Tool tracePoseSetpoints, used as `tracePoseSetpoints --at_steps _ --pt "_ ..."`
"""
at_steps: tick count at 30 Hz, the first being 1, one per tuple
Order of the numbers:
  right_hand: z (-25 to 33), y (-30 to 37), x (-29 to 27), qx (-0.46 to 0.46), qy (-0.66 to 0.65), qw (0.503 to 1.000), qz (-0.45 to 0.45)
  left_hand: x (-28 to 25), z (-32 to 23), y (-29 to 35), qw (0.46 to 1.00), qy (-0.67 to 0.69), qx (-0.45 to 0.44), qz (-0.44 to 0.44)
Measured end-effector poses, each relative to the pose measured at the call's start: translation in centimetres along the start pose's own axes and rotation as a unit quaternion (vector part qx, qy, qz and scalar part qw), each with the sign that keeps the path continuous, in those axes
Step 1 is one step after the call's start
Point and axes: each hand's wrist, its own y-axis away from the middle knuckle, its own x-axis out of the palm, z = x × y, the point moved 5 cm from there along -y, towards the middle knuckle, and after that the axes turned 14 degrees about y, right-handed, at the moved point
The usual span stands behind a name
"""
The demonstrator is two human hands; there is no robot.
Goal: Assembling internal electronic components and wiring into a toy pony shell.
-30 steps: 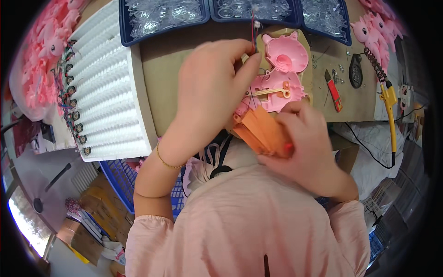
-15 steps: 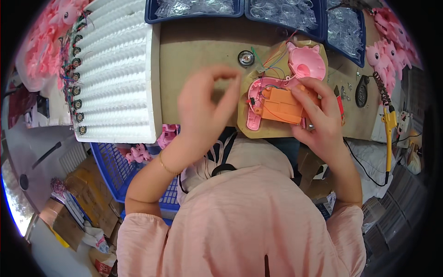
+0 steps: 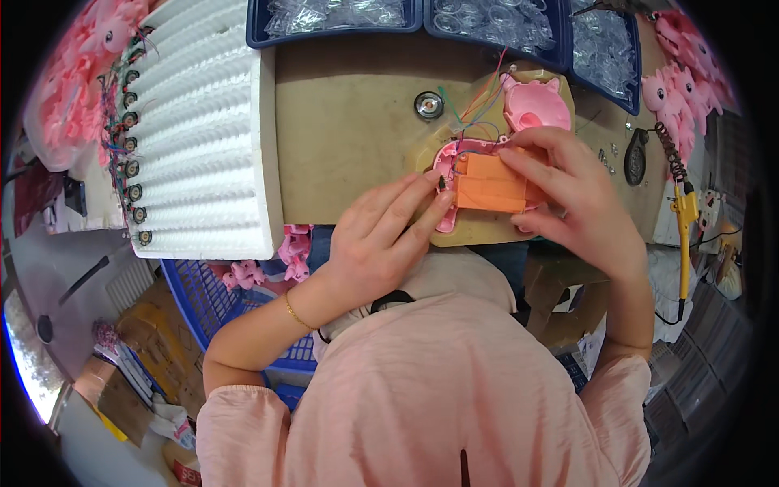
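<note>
A pink plastic toy shell half lies on a tan fixture board, with an orange plastic box seated in it. My right hand grips that box at its right end, fingers on the far edge and thumb near the close edge. At the shell's left side, the fingertips of my left hand close around a small black part, perhaps a switch. Red, blue and green wires run from the shell toward a pink rounded head piece. A round speaker rests beyond my left hand.
White ridged foam tray stands at left, speakers along its edge. Dark blue bins of clear plastic parts line the back. Pink toy pieces and a yellow tool with coiled cord are right. A blue basket sits below the table.
My left hand has come down and right from above the table onto the shell's left side, its fingertips meeting the small black part. My right hand stays at the orange box.
</note>
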Motion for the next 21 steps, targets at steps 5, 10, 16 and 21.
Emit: tracePoseSetpoints --at_steps 5,10,16,21 --pt "0.3 -0.5 0.0 -0.022 0.051 0.998 0.018 -0.1 -0.4 0.1 0.999 -0.033 -0.013 0.002" --pt "0.0 1.3 0.6 -0.047 0.082 0.994 -0.059 0.1 -0.2 -0.1 1.000 -0.006 -0.003 0.008" --pt "-1.4 3.5 -1.8 0.106 0.031 0.986 -0.128 -2.8 -0.9 -4.5 0.999 -0.005 0.001 0.039" --pt "-0.9 3.3 -0.2 0.044 0.130 0.981 -0.138 0.1 -1.3 -8.3 0.987 -0.022 0.051 0.148"
